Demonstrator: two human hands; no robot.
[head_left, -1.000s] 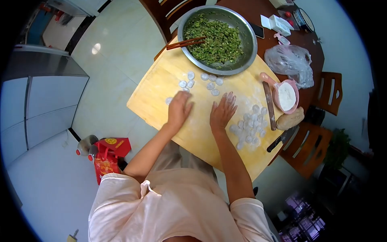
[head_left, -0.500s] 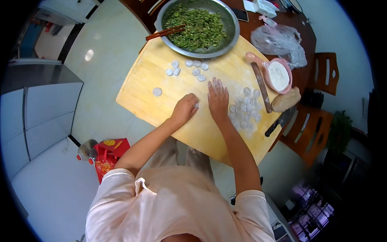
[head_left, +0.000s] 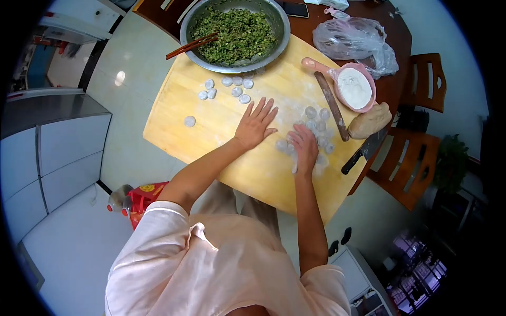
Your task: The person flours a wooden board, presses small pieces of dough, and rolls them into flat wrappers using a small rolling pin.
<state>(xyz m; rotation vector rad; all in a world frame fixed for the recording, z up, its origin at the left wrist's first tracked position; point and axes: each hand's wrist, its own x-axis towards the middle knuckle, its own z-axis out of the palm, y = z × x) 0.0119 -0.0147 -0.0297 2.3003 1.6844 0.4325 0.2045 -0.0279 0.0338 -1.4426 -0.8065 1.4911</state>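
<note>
White flour dusts the dough discs (head_left: 311, 112) crowded on the wooden board (head_left: 166, 126) around the right hand (head_left: 304, 147); a looser group (head_left: 244, 98) lies near the metal bowl (head_left: 282, 34). Since the crowded discs touch or overlap, a heavy press there could likely stick or dent them, and a sideways bump might set the rolling pin (head_left: 332, 106) rolling into them. The left hand (head_left: 254, 125) rests palm down, fingers spread apart, its forearm slanting in from the left; anything under the palm is hidden. Opposite, the right forearm runs nearly straight forward, fingers bent downward among the discs; whether they pinch one, I cannot tell.
</note>
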